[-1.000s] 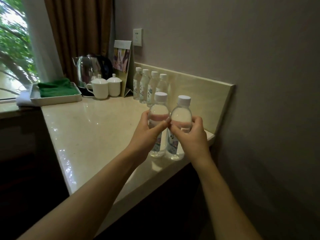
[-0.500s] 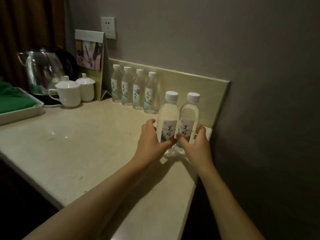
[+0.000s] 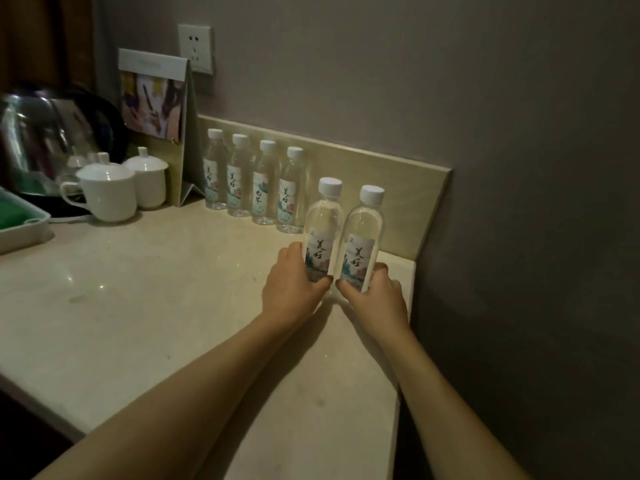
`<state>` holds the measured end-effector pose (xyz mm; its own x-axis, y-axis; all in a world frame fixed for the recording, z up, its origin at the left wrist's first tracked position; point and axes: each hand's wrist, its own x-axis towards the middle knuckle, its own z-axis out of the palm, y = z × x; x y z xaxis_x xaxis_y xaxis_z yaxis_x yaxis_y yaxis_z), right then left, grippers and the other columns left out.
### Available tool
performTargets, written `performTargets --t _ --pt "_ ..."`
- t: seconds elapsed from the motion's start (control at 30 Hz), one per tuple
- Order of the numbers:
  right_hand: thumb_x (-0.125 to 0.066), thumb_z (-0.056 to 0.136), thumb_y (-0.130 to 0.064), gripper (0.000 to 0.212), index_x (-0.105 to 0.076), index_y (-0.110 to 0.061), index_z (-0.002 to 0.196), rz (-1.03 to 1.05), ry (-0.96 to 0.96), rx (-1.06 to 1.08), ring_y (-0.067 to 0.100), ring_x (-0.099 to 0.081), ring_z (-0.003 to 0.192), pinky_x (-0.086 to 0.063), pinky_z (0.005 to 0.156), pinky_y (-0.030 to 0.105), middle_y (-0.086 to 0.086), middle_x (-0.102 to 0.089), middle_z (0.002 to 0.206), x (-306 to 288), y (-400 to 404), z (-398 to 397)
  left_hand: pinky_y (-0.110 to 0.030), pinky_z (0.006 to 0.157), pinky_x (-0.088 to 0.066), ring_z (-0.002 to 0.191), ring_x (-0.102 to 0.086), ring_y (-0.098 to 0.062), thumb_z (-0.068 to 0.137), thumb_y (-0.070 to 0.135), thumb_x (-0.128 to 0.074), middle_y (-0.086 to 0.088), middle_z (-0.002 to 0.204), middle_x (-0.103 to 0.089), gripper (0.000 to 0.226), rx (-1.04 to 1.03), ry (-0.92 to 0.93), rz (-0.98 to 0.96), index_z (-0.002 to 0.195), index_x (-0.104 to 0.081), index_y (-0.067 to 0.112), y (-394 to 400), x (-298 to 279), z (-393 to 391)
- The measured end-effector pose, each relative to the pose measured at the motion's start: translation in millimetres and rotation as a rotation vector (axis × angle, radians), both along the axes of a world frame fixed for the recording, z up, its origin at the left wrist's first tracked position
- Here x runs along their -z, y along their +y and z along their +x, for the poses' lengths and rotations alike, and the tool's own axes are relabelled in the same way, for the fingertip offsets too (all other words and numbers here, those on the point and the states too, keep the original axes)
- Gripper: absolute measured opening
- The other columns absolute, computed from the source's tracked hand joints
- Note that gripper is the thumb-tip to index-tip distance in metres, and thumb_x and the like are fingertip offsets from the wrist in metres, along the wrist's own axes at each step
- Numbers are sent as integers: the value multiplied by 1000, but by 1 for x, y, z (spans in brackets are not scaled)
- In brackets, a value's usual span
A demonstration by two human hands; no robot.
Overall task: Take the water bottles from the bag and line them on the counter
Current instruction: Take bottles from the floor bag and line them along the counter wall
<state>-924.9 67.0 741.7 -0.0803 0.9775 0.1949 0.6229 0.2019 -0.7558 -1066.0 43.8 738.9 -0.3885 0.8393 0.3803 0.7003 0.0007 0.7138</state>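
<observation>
Single head view, looking forward-down, close over counter (image 3: 145, 306) corner.

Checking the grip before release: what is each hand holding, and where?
Left hand grips one water bottle low on its label; right hand grips the other bottle likewise.

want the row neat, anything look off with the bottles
Nothing is tipped or spilled. Only the two held bottles sit forward of the row of four by the backsplash, gripped by the left hand and right hand.

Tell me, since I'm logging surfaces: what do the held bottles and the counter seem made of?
The two held bottles look like clear thin plastic with white screw caps and paper-like labels. The counter looks like polished pale stone, perhaps marble or an imitation, given its glossy reflections.
</observation>
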Motion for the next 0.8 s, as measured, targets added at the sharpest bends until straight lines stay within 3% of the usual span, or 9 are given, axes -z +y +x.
performTargets --t 0.3,0.43,0.67,0.8 --pt "-65 84 -51 51 -38 -23 117 -9 -83 27 20 -61 98 -46 60 26 2 -60 119 -5 22 -17 -43 79 -54 101 -63 -26 76 55 -73 -3 112 -64 61 -131 73 -117 117 -49 17 27 -4 -13" --pt "-65 84 -49 52 -40 -22 119 -1 -62 33 24 -62 105 -51 70 33 2 -60 121 -5 31 -23 -41 76 -54 96 -63 -26 77 57 -71 -2 107 -64 54 -137 84 -119 109 -51 18 36 -3 -17" --pt "-66 83 -50 53 -41 -19 119 -4 -72 111 29 -61 109 -53 80 38 6 -61 122 -6 58 -40 -44 81 -54 101 -63 -27 77 61 -68 -3 111 -63 55 -90 107 -125 114 -54 22 63 -5 -32" --pt "-64 83 -53 55 -41 -19 119 -10 -109 197 30 -60 109 -51 76 38 6 -61 123 -4 77 -54 -43 83 -54 103 -63 -28 80 60 -66 -4 116 -62 56 -53 118 -121 119 -55 22 85 -6 -41"
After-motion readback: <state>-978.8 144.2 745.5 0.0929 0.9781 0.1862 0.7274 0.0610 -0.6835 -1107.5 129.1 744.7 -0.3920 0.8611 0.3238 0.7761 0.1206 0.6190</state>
